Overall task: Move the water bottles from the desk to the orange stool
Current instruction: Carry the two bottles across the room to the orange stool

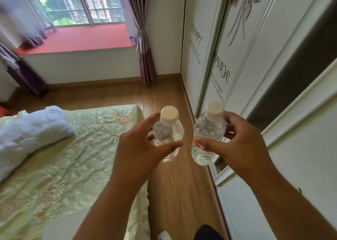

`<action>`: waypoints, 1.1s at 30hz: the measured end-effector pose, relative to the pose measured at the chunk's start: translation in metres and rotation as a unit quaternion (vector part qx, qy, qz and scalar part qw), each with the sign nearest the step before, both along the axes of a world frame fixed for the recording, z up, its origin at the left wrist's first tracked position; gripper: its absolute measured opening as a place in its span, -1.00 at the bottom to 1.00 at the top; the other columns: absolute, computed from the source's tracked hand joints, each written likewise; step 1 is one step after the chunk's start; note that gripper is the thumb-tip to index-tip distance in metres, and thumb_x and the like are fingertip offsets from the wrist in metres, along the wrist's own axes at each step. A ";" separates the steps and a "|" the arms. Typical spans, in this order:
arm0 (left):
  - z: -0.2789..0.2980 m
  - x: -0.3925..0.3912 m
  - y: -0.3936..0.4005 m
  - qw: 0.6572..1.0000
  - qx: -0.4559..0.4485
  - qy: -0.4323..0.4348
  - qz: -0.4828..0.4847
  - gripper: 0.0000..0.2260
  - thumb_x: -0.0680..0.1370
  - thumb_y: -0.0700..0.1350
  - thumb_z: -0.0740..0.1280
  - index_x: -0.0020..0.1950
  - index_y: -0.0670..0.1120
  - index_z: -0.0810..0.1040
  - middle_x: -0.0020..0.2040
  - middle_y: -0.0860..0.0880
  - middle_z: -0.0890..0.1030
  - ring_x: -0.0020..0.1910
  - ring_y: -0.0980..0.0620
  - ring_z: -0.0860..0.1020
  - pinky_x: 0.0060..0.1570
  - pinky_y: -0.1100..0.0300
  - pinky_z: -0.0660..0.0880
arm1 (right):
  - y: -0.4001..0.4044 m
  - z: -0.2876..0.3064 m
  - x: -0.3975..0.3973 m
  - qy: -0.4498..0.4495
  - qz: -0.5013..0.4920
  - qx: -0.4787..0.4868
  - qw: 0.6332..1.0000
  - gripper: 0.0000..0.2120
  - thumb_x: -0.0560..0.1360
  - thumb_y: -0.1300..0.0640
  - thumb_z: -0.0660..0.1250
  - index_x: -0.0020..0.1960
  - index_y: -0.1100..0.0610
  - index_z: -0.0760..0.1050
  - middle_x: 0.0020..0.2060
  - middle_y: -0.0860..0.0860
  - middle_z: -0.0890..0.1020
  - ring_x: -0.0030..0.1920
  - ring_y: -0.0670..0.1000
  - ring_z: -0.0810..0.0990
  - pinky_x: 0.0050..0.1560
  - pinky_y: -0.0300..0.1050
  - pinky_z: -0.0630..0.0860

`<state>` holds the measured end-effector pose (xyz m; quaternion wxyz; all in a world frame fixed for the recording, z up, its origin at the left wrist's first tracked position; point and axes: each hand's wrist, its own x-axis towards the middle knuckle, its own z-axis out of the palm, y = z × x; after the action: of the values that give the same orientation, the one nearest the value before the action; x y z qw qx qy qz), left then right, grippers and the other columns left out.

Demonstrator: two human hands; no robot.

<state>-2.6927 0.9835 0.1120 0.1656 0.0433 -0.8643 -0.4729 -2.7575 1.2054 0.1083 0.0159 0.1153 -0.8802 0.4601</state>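
I carry two clear water bottles with white caps, both upright in front of me above the wooden floor. My left hand (140,148) grips the left bottle (168,132) round its body. My right hand (235,145) grips the right bottle (208,130), which has a bit of red label under my thumb. The two bottles are a short gap apart. Neither the desk nor the orange stool is in view.
A bed with a pale green quilt (63,157) and a white rolled blanket (31,132) lies to my left. A white sliding wardrobe (255,75) runs along my right. A strip of wooden floor (164,97) leads ahead to a red window seat (82,39) with purple curtains.
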 end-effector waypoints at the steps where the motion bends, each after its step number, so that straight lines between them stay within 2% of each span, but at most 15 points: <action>1: -0.002 -0.007 -0.004 1.000 0.000 -0.004 0.003 -0.28 0.26 0.17 0.62 0.40 0.24 0.49 0.20 0.31 0.61 0.12 0.50 0.53 0.07 0.55 0.44 | -0.005 -0.002 -0.010 -0.005 0.004 0.000 1.000 -0.33 0.26 -0.20 0.58 0.31 -0.19 0.43 0.11 -0.26 0.57 -0.02 -0.32 0.54 -0.04 -0.50 0.40; 2: -0.005 -0.015 -0.008 1.000 0.000 -0.008 0.008 -0.29 0.26 0.16 0.62 0.39 0.25 0.49 0.19 0.33 0.61 0.12 0.51 0.53 0.08 0.54 0.45 | -0.009 -0.005 -0.020 -0.008 0.010 0.003 1.000 -0.33 0.27 -0.20 0.59 0.31 -0.19 0.43 0.11 -0.26 0.57 -0.02 -0.34 0.53 -0.07 -0.53 0.39; 6: -0.010 -0.049 -0.020 0.999 -0.009 -0.027 0.041 -0.28 0.26 0.17 0.64 0.40 0.22 0.52 0.24 0.26 0.63 0.18 0.29 0.60 0.18 0.35 0.55 | -0.025 -0.015 -0.068 -0.019 0.032 -0.004 0.999 -0.34 0.26 -0.19 0.58 0.28 -0.20 0.41 0.10 -0.27 0.56 -0.03 -0.34 0.52 -0.12 -0.56 0.36; 8: -0.009 -0.070 -0.025 0.998 -0.017 -0.029 0.054 -0.28 0.26 0.18 0.63 0.40 0.20 0.53 0.24 0.25 0.64 0.18 0.27 0.61 0.19 0.30 0.56 | -0.031 -0.016 -0.096 -0.021 0.049 -0.008 0.999 -0.33 0.26 -0.21 0.57 0.31 -0.18 0.42 0.10 -0.27 0.55 -0.04 -0.34 0.52 -0.17 -0.58 0.35; 11: -0.001 -0.104 -0.032 0.996 -0.022 -0.026 0.087 -0.26 0.26 0.17 0.64 0.41 0.19 0.52 0.24 0.25 0.64 0.19 0.29 0.60 0.20 0.37 0.52 | -0.041 -0.011 -0.143 -0.021 0.074 -0.018 0.997 -0.29 0.26 -0.19 0.58 0.35 -0.12 0.43 0.12 -0.23 0.57 -0.02 -0.28 0.55 -0.17 -0.59 0.37; 15: 0.012 -0.152 -0.037 0.992 -0.028 -0.006 0.121 -0.32 0.26 0.13 0.65 0.36 0.18 0.56 0.17 0.27 0.66 0.14 0.36 0.60 0.17 0.42 0.51 | -0.053 0.000 -0.205 0.001 0.099 -0.041 0.994 -0.30 0.24 -0.23 0.56 0.32 -0.14 0.43 0.08 -0.23 0.57 -0.03 -0.35 0.53 -0.21 -0.61 0.38; 19: 0.014 -0.190 -0.039 0.987 -0.038 0.015 0.153 -0.33 0.29 0.14 0.64 0.38 0.16 0.55 0.23 0.22 0.65 0.19 0.26 0.61 0.20 0.36 0.52 | -0.064 0.007 -0.254 0.008 0.123 -0.043 0.991 -0.30 0.26 -0.17 0.59 0.35 -0.11 0.44 0.11 -0.20 0.58 0.00 -0.24 0.56 -0.05 -0.51 0.38; 23: 0.009 -0.220 -0.045 0.987 -0.016 0.004 0.162 -0.36 0.29 0.14 0.63 0.34 0.18 0.55 0.18 0.30 0.63 0.15 0.36 0.58 0.10 0.52 0.46 | -0.072 0.004 -0.289 -0.004 0.139 -0.037 0.990 -0.30 0.26 -0.18 0.58 0.33 -0.12 0.44 0.12 -0.20 0.58 0.05 -0.17 0.57 -0.04 -0.50 0.37; 29: -0.003 -0.273 -0.062 0.989 0.016 -0.017 0.146 -0.34 0.27 0.09 0.67 0.35 0.18 0.58 0.12 0.28 0.67 0.13 0.30 0.62 0.14 0.38 0.54 | -0.089 -0.009 -0.335 -0.026 0.135 -0.025 0.990 -0.26 0.24 -0.14 0.64 0.35 -0.10 0.47 0.12 -0.18 0.64 0.06 -0.22 0.60 -0.09 -0.48 0.46; 33: -0.012 -0.320 -0.088 0.992 0.018 -0.023 0.125 -0.32 0.27 0.09 0.66 0.36 0.13 0.57 0.15 0.25 0.67 0.14 0.31 0.62 0.16 0.32 0.56 | -0.111 -0.013 -0.373 -0.025 0.119 -0.010 0.992 -0.27 0.23 -0.16 0.63 0.34 -0.11 0.47 0.09 -0.20 0.62 0.02 -0.34 0.55 -0.15 -0.60 0.43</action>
<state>-3.0124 0.8958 0.1002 0.2022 0.1648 -0.8471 -0.4630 -3.1308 1.0942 0.0950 -0.0604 0.2077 -0.8555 0.4704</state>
